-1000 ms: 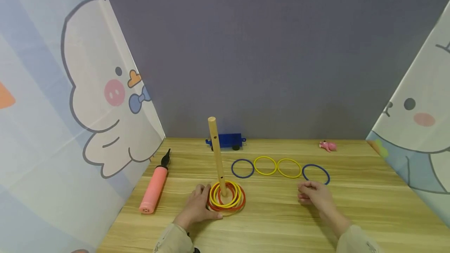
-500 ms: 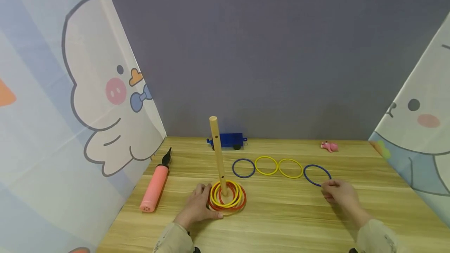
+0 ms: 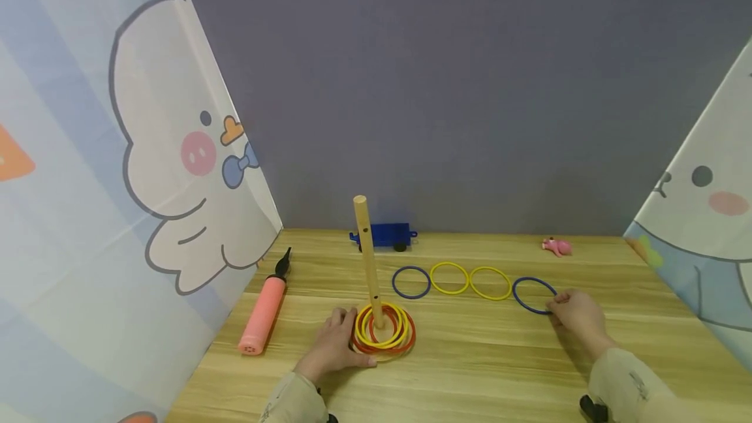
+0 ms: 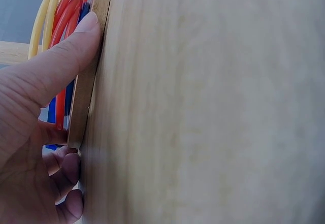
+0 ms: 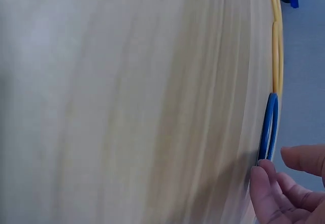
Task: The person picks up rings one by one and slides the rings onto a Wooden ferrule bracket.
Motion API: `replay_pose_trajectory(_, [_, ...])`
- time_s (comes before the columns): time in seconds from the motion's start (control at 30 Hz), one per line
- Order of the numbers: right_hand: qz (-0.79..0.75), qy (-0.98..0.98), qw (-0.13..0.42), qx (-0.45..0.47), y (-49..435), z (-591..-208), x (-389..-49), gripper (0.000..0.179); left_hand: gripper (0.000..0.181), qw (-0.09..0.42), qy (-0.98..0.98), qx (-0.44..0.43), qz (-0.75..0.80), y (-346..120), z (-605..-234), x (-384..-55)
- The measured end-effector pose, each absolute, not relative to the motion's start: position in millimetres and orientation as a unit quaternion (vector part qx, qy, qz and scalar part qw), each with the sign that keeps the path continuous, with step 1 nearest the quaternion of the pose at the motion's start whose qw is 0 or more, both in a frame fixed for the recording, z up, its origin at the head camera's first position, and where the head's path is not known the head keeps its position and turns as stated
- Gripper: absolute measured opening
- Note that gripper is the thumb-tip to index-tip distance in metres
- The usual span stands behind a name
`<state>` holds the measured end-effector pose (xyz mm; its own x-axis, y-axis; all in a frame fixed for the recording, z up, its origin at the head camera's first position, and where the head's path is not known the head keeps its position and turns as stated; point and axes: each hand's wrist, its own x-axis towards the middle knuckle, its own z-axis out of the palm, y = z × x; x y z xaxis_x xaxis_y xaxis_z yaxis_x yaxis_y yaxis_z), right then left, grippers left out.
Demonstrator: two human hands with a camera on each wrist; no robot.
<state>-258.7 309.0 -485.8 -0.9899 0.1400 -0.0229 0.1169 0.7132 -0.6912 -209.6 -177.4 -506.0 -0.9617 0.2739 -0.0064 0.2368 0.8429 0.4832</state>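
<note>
My left hand (image 3: 337, 348) grips the round wooden base of a ring toss stand (image 3: 370, 266), thumb at the near edge and fingers round the left side. Several yellow and red rings (image 3: 384, 343) lie round the foot of its upright post. In the left wrist view, the thumb crosses the edge of the base (image 4: 84, 94), and blue shows among the rings. My right hand (image 3: 578, 318) touches the near right edge of a blue ring (image 3: 525, 307) lying flat. In the right wrist view, fingertips meet the blue ring (image 5: 265, 132), with one digit held apart from them.
Left of that ring lie two yellow rings (image 3: 473, 290) and another blue ring (image 3: 394, 288), in a row. Behind the post stands a blue toy wagon (image 3: 390, 235). A pink hand pump (image 3: 263, 315) lies at left, a small pink toy (image 3: 558, 247) at back right.
My right hand has moved right and slightly away from me, from below the right blue ring to its near right edge. The left hand stays on the stand's base.
</note>
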Motion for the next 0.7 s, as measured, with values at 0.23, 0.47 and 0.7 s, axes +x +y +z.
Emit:
replay_pose_trajectory(0.23, [0.304, -0.951, 0.01, -0.061, 314, -486, -264, 0.021, 0.118, 0.046, 0.958, 0.127, 0.252, -177, -506, -210])
replay_pose_trajectory(0.47, [0.271, -0.961, 0.018, -0.06, 318, -488, -266, 0.026, 0.116, 0.042, 0.958, 0.13, 0.252, -177, -505, -209])
replay_pose_trajectory(0.7, [0.268, -0.961, 0.0, -0.067, 321, -487, -262, 0.028, 0.115, 0.038, 0.958, 0.132, 0.252, -176, -505, -209])
